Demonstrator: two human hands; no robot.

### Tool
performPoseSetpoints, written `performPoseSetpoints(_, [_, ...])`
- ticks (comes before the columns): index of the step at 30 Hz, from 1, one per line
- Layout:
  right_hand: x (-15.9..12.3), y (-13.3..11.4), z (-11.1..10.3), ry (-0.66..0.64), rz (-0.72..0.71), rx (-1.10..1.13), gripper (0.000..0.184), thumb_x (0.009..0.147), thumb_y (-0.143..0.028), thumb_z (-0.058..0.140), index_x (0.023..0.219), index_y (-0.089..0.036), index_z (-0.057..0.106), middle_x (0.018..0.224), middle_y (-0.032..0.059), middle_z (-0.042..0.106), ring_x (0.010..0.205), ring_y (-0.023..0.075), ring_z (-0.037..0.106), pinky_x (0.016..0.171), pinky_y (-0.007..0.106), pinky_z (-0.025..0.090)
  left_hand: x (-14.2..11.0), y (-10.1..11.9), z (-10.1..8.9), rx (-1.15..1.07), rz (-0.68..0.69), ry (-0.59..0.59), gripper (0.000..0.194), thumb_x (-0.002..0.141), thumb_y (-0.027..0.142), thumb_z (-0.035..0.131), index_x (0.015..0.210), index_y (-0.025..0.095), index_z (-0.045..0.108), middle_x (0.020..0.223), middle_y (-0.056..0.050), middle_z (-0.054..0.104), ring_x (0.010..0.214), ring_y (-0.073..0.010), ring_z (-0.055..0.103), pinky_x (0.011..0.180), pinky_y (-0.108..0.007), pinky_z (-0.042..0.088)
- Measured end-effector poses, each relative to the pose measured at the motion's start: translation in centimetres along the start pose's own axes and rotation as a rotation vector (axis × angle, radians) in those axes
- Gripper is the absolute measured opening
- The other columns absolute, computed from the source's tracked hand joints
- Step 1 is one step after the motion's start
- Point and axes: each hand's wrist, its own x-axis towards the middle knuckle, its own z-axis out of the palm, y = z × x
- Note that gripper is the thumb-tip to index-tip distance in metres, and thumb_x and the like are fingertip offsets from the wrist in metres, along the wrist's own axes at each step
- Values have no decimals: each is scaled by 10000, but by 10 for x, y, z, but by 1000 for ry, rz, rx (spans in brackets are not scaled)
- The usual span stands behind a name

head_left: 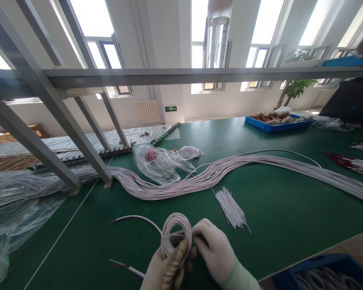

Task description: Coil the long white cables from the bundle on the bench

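Note:
Both my gloved hands meet at the bottom middle of the view over the green table [278, 209]. My left hand [166, 270] grips a small coil of white wire [176, 230] from below. My right hand [213, 249] pinches the coil's right side with its fingertips. One loose end of the wire [133, 218] curves off to the left, and another end with a dark tip [124, 266] lies by my left wrist. A small bundle of short white ties [231, 208] lies just beyond my right hand.
A long thick bundle of white wires [230, 171] snakes across the table. Clear plastic bags [160, 163] lie behind it. A grey metal frame [63, 121] stands at left, a blue tray [278, 123] far right, a blue bin of coils [326, 276] at the bottom right.

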Motion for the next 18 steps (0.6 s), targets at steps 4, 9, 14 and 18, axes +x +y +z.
performPoseSetpoints(4, [0, -11, 0, 11, 55, 17, 178, 974, -143, 509, 934, -217, 667, 892, 27, 642, 797, 177, 640, 735, 298, 529, 9, -8, -2, 42, -25, 150, 463, 609, 559, 931, 847, 187, 790, 662, -35, 722, 663, -200, 659, 703, -327, 563])
performPoseSetpoints(9, [0, -35, -3, -93, 302, 98, 397, 958, -270, 609, 1349, -204, 594, 1143, 93, 707, 1038, 250, 706, 929, 397, 594, 15, -6, 0, 114, -43, 302, 219, 700, 394, 888, 688, 243, 731, 697, -54, 754, 720, -257, 665, 813, -411, 562])
performPoseSetpoints(14, [9, -49, 4, -110, 517, -11, 793, 857, -423, 735, 1548, -174, 434, 1417, 167, 625, 1303, 355, 621, 1075, 509, 553, 14, -8, 14, 109, -92, 426, 169, 735, 242, 811, 787, 260, 651, 821, -50, 779, 966, -348, 701, 932, -470, 536])
performPoseSetpoints(18, [18, -55, 11, -101, 511, -13, 746, 850, -439, 719, 1504, -170, 484, 1406, 174, 634, 1308, 377, 624, 1061, 547, 569, 15, -14, 16, 154, -84, 478, 37, 855, 234, 637, 849, 252, 668, 868, -71, 778, 1071, -368, 673, 990, -502, 509])
